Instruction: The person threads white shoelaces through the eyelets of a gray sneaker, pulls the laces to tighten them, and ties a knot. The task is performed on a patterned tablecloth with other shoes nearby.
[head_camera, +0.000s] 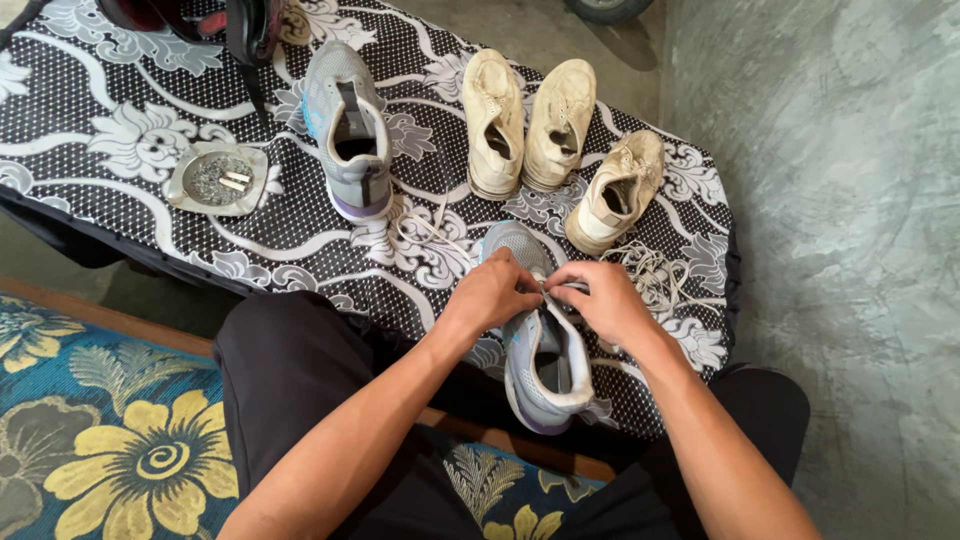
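Left hand (492, 293) and right hand (604, 300) both pinching closed on the lacing of a grey shoe (545, 365) at the table's (120, 120) near edge, loose laces (655, 275) just right, second grey shoe (350, 130), three cream shoes (495, 120) beyond, ashtray (218, 178) far left.

I take this for a lived-in room of a home, and the low table (120, 90) with its black-and-white flowered cloth is what tells me so. On that table I see worn shoes, among them a grey sneaker (350, 130) and a pair of cream shoes (528, 120), with a metal ashtray (218, 178) to the left of them. On the near side of the table lies a blue seat cover with yellow flowers (120, 440), and beyond its right end I see bare grey cement floor (840, 200).
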